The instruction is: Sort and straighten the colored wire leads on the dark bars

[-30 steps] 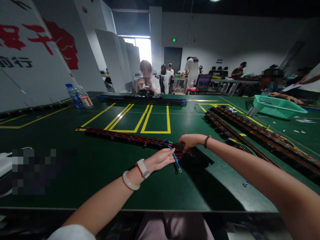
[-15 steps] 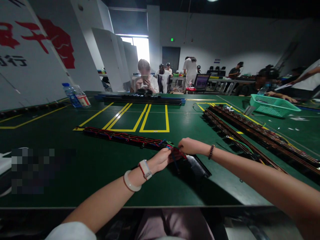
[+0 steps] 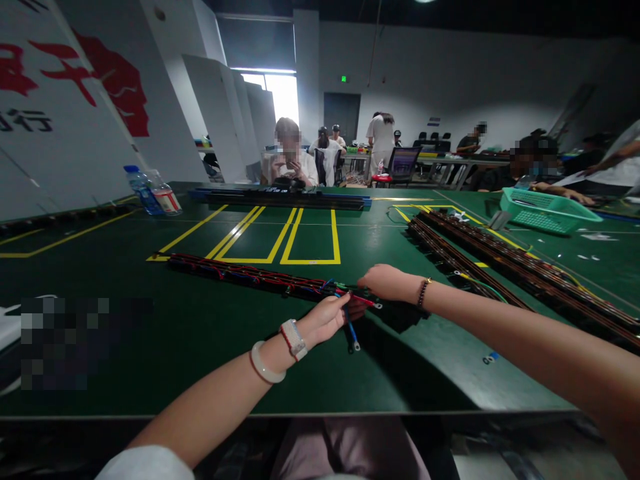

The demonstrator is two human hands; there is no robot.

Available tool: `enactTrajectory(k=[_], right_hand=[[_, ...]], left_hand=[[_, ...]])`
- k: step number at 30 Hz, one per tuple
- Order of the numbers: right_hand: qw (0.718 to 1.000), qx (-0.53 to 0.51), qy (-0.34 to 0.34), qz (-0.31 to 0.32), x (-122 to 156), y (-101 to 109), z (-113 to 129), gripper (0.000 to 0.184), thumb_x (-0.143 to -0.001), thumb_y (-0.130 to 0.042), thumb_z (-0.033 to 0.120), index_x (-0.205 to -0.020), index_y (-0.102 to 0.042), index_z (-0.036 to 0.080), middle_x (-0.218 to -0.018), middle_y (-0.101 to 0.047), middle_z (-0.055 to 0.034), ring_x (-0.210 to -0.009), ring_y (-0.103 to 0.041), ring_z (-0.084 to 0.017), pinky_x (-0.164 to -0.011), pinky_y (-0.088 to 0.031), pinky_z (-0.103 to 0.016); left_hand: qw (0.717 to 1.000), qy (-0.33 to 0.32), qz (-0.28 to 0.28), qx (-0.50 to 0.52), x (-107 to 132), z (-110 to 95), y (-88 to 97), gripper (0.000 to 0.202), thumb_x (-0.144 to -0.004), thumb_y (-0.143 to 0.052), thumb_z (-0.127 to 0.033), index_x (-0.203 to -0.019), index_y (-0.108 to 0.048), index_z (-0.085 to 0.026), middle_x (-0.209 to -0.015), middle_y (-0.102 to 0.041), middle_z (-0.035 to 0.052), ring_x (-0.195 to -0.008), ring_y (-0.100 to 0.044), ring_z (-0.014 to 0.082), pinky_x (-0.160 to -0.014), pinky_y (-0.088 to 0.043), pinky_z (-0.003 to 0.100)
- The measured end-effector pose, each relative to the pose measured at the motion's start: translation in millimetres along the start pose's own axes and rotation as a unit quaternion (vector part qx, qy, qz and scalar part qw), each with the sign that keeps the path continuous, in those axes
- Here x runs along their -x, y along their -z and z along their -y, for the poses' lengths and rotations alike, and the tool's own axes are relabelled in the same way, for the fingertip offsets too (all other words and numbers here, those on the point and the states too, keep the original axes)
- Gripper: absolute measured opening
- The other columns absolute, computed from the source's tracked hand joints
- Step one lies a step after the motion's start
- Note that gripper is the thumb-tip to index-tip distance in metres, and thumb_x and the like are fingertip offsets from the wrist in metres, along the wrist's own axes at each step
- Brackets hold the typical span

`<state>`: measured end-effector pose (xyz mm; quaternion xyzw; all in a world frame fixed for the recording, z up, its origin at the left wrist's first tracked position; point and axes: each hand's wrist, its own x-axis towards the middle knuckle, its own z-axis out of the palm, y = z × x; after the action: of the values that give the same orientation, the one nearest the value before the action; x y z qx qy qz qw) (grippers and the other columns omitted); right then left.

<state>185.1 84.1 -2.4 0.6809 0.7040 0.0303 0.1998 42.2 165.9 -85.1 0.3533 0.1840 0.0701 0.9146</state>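
Note:
A long black strip [image 3: 250, 275] with red and blue wires along it lies slantwise on the green table. At its near right end, my left hand [image 3: 327, 319] is closed with the thumb pressed on a red cable [image 3: 364, 301] that ends in a metal ring lug. Below those fingers hangs a blue cable [image 3: 353, 330], also with a ring lug. My right hand [image 3: 387, 283] is closed just right of the strip's end, its fingertips curled out of sight; what they grip is hidden. Under that wrist shows a dark piece [image 3: 407, 319], hard to make out in shadow.
Two long strips with copper-coloured bars [image 3: 465, 263] lie at the right. A green basket [image 3: 545, 210] and two bottles [image 3: 153, 193] stand farther back. Small ring parts [image 3: 491, 359] lie near the front right. A person [image 3: 290, 157] sits across the table behind a dark bar [image 3: 280, 199].
The shiny black flat piece right of my hands has turned and moved up under my right wrist. The red and blue cable ends now show. My right hand has shifted slightly up.

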Motion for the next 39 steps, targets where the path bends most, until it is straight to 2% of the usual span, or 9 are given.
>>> enactTrajectory(k=[7, 13, 16, 20, 23, 26, 31, 35, 39], right_hand=[[0.979, 0.14, 0.116, -0.087, -22.8, -25.4, -13.1, 0.013, -0.089, -0.052, 0.015, -0.099, -0.059, 0.018, -0.077, -0.066, -0.005, -0.076, -0.062, -0.017, -0.068, -0.035, -0.027], [0.944, 0.248, 0.189, -0.108, -58.7, -26.4, -33.4, 0.013, -0.089, -0.051, 0.015, -0.099, -0.059, 0.02, -0.08, -0.065, -0.0039, -0.077, -0.06, -0.017, -0.066, -0.029, -0.028], [0.933, 0.267, 0.211, -0.118, -74.7, -25.8, -37.0, 0.014, -0.09, -0.049, 0.013, -0.098, -0.059, 0.019, -0.082, -0.065, -0.0052, -0.078, -0.059, -0.018, -0.065, -0.029, -0.029], [0.938, 0.248, 0.21, -0.118, -83.9, -30.7, -37.9, 0.016, -0.09, -0.045, 0.01, -0.094, -0.06, 0.016, -0.083, -0.064, -0.0074, -0.075, -0.057, -0.017, -0.065, -0.031, -0.029], [0.955, 0.19, 0.184, -0.134, -74.3, -37.9, -40.9, 0.016, -0.09, -0.046, 0.009, -0.095, -0.06, 0.015, -0.081, -0.063, -0.0067, -0.076, -0.056, -0.016, -0.071, -0.033, -0.029], [0.97, 0.113, 0.117, -0.182, -50.8, -47.4, -38.7, 0.016, -0.09, -0.048, 0.011, -0.099, -0.06, 0.014, -0.087, -0.062, -0.0076, -0.084, -0.054, -0.018, -0.08, -0.035, -0.031], [0.956, -0.044, 0.02, -0.29, -1.6, -61.1, -4.4, 0.033, -0.089, -0.044, 0.01, -0.119, -0.055, 0.018, -0.105, -0.059, -0.0088, -0.096, -0.051, -0.019, -0.088, -0.035, -0.033], [0.931, -0.155, 0.068, -0.325, 26.6, -62.9, 30.1, 0.038, -0.088, -0.044, 0.015, -0.124, -0.053, 0.02, -0.102, -0.059, -0.0076, -0.091, -0.051, -0.017, -0.087, -0.037, -0.033], [0.926, -0.172, 0.119, -0.315, 32.9, -64.6, 42.1, 0.033, -0.09, -0.045, 0.025, -0.121, -0.056, 0.019, -0.103, -0.06, -0.0086, -0.089, -0.05, -0.018, -0.086, -0.038, -0.034]], left_hand=[[1.0, 0.013, -0.011, -0.009, 5.9, -6.6, -5.8, 0.022, -0.091, -0.042, -0.009, -0.077, -0.059, -0.005, -0.074, -0.067, 0.0104, -0.072, -0.067, 0.0152, -0.083, -0.051, 0.032], [0.997, 0.053, 0.007, -0.047, 7.6, -10.4, 2.0, 0.012, -0.089, -0.044, -0.012, -0.079, -0.05, -0.012, -0.066, -0.058, 0.0033, -0.061, -0.063, 0.0134, -0.068, -0.051, 0.027], [0.996, 0.058, 0.014, -0.066, 6.0, -9.5, 5.9, 0.007, -0.09, -0.044, -0.015, -0.084, -0.048, -0.014, -0.062, -0.051, -0.0012, -0.052, -0.056, 0.0095, -0.061, -0.049, 0.023], [0.993, 0.054, 0.018, -0.103, 4.9, -8.8, 6.3, 0.011, -0.092, -0.038, -0.017, -0.092, -0.048, -0.013, -0.061, -0.048, -0.0019, -0.051, -0.054, 0.0088, -0.058, -0.047, 0.022], [0.992, 0.056, 0.016, -0.115, 5.0, -9.5, 5.2, 0.013, -0.093, -0.036, -0.017, -0.091, -0.048, -0.012, -0.063, -0.051, -0.0007, -0.052, -0.055, 0.0094, -0.061, -0.047, 0.023], [0.993, 0.057, 0.024, -0.098, 4.6, -9.7, 5.7, 0.014, -0.093, -0.036, -0.016, -0.084, -0.047, -0.013, -0.064, -0.053, 0.0006, -0.054, -0.058, 0.0109, -0.064, -0.049, 0.026], [0.996, 0.04, 0.056, -0.056, 0.2, -5.5, 9.1, 0.012, -0.091, -0.044, -0.015, -0.08, -0.049, -0.012, -0.066, -0.056, 0.0029, -0.058, -0.06, 0.0131, -0.068, -0.049, 0.03], [0.999, 0.024, 0.024, -0.041, -4.4, -1.2, 10.5, 0.012, -0.089, -0.045, -0.01, -0.082, -0.053, -0.011, -0.069, -0.06, 0.0041, -0.061, -0.06, 0.0122, -0.069, -0.049, 0.028], [0.999, 0.025, 0.023, -0.031, -4.2, -1.7, 10.9, 0.011, -0.089, -0.049, -0.014, -0.079, -0.054, -0.011, -0.068, -0.061, 0.0032, -0.058, -0.06, 0.0101, -0.068, -0.048, 0.025]])
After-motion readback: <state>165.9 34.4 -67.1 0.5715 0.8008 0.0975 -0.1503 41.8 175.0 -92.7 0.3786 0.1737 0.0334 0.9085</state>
